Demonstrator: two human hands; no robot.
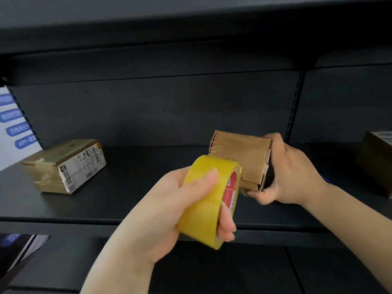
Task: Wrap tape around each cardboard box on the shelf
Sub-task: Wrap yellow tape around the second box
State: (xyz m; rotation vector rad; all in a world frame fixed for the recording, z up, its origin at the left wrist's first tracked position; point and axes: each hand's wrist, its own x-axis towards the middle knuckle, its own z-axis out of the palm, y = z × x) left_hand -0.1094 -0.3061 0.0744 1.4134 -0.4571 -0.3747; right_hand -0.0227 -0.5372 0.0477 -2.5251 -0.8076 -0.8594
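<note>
My left hand (169, 211) grips a yellow tape roll (206, 200) with a red and white core label, held in front of the shelf edge. My right hand (290, 172) holds a small brown cardboard box (239, 153) by its right end, on or just above the dark shelf (131, 183); I cannot tell whether it touches. The roll's upper right edge overlaps the box's lower left corner in view. A second, tape-wrapped cardboard box (63, 166) with a white printed label lies on the shelf at the left.
A third cardboard box (375, 160) sits at the right edge on the neighbouring shelf section. A slotted upright (293, 111) divides the sections. A white sign with blue labels (12, 126) stands at the far left. Another shelf board hangs overhead.
</note>
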